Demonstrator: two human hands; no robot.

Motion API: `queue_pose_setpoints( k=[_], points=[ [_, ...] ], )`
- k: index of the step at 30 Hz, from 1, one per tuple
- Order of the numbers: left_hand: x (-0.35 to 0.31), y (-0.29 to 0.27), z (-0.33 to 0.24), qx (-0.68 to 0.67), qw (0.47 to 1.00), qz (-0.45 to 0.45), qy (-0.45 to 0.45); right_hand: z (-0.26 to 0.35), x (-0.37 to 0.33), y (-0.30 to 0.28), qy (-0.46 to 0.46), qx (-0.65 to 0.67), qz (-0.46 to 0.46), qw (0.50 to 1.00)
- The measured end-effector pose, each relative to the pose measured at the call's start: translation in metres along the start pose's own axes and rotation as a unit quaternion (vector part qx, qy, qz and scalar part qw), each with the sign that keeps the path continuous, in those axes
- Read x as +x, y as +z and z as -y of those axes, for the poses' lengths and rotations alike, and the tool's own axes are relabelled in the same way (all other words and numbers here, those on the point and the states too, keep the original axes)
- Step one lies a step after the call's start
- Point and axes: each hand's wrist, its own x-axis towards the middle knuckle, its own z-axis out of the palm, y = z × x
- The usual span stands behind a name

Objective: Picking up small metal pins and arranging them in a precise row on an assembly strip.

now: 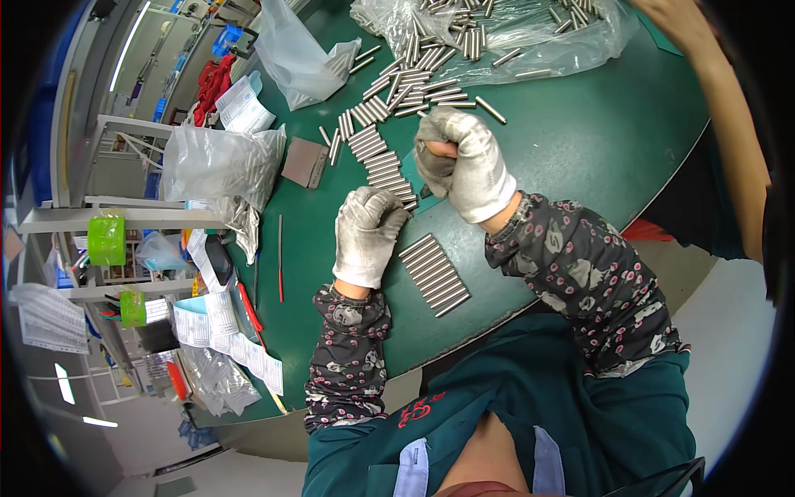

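Observation:
My left hand [364, 238], in a white glove with greyed fingertips, is closed, its fingers bent against the near end of a row of short steel pins [383, 170]. Whether a pin is between them is hidden. Just right of that row my right hand [470, 166], also gloved, makes a fist with the bare thumb showing. A small dark tip pokes out below the fist; the rest of what it grips is covered. Closer to me lies a neat block of several steel pins [434, 275], side by side on the green table [571, 141].
Loose pins [414, 79] spread across the far side, running into a clear plastic bag [571, 62]. A brown block [305, 162], a filled plastic bag [222, 161], papers [228, 331] and a red-handled tool [250, 306] lie left. Another person's arm [729, 124] reaches in at right.

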Motion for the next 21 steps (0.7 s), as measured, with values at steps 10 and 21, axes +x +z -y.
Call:
queue_pose_setpoints(
  k=[10, 21],
  points=[
    [-0.002, 0.0, -0.007, 0.003, 0.997, -0.068, -0.02, 0.004, 0.001, 0.003, 0.032, 0.026, -0.031, 0.999],
    [-0.01, -0.012, -0.021, -0.003, 0.99, 0.095, -0.105, 0.003, 0.002, 0.003, 0.028, 0.026, -0.035, 0.999]
  ],
)
